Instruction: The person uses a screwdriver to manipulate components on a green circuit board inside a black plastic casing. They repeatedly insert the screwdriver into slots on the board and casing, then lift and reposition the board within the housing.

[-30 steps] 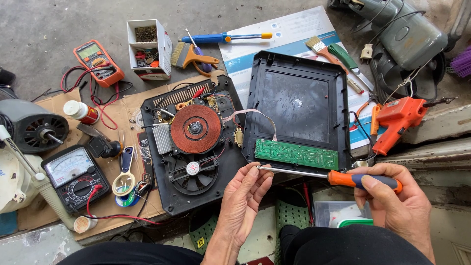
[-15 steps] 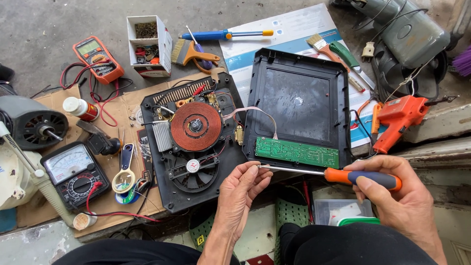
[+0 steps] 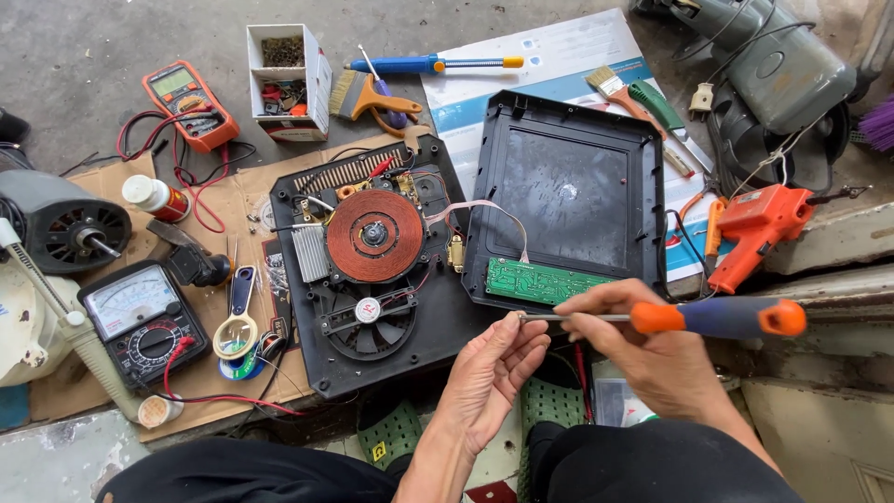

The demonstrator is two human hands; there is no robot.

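concrete floor (image 3: 74,56) | cardboard (image 3: 233,200) | right hand (image 3: 652,359) grips screwdriver (image 3: 708,318) | left hand (image 3: 489,373) open

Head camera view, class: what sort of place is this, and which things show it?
Probably an informal repair spot on a concrete floor: an opened cooktop, two test meters, and a screwdriver in the right hand.
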